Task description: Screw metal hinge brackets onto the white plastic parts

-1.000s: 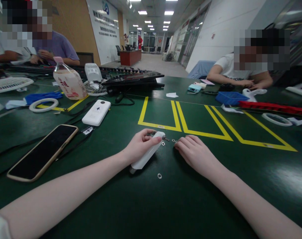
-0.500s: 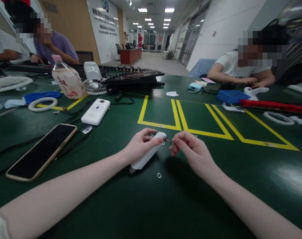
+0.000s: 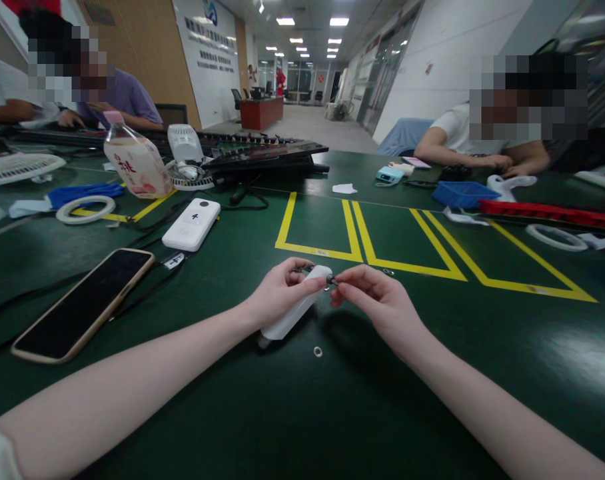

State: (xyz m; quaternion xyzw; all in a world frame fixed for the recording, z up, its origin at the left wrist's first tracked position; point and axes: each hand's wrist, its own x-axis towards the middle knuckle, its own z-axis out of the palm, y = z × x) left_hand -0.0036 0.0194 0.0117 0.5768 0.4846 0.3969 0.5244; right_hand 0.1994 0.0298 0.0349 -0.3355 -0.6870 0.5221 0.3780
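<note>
My left hand [image 3: 285, 293] is closed around a white, long, narrow housing [image 3: 293, 318] that lies slanted just above or on the green table; I cannot tell which. A short dark metal shaft [image 3: 331, 279] sticks out of its upper right end. My right hand [image 3: 370, 291] is closed in a pinch right at the tip of that shaft, and whatever small part sits between the fingertips is hidden. Below the hands a small pale ring [image 3: 318, 352] lies on the table. Beyond my right hand lie tiny metal-looking parts [image 3: 388, 271].
On the left are a phone [image 3: 85, 303], a white power bank [image 3: 191, 225], a tape roll [image 3: 86, 209] and a drink bottle [image 3: 138, 163]. Yellow tape [image 3: 322, 253] marks the table ahead. A blue tray [image 3: 465, 195] stands at right. People sit across the table on both sides.
My right hand has moved left, and its fingertips now meet the shaft's tip. My left hand and the white housing have stayed in place.
</note>
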